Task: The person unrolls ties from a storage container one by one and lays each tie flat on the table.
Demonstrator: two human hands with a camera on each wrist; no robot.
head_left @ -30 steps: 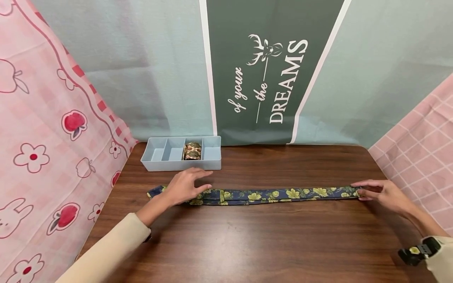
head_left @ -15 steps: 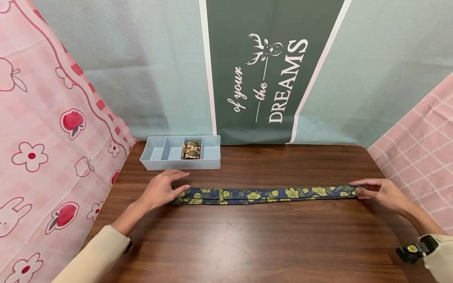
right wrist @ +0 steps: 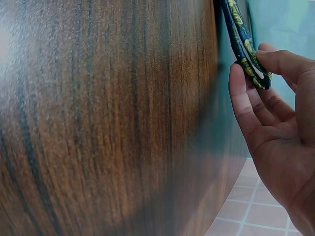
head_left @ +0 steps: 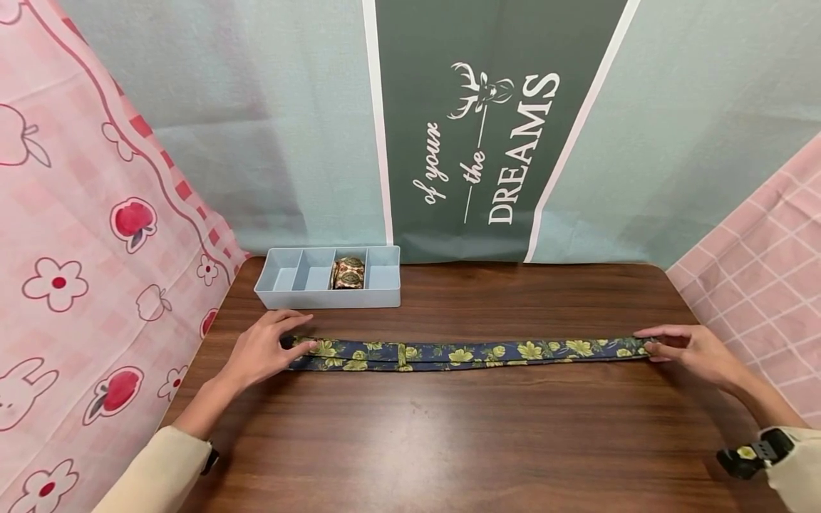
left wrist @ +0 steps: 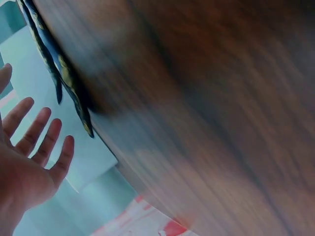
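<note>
Necktie (head_left: 462, 356) between the hands: the right hand (head_left: 698, 355) pinches its fold; the left hand (head_left: 258, 353) is spread beside its loose ends. Doubling appears done, straightening nearly so; coiling seemingly remains.

The left wrist view looks from close up past the left fingers (left wrist: 34, 130), at its left edge, tilted so that the table (left wrist: 197, 123) slants away to their right. The right wrist view is also near, turned sideways, with the right fingers (right wrist: 240, 93) at its right side and pink grid cloth (right wrist: 251, 206) below them. From above and farther back, the head view faces forward and down, spanning both sets of fingers and the blue-green backdrop (head_left: 705, 107) beyond. It shares with each wrist view one end of the floral necktie (head_left: 462, 356) by those fingers.
</note>
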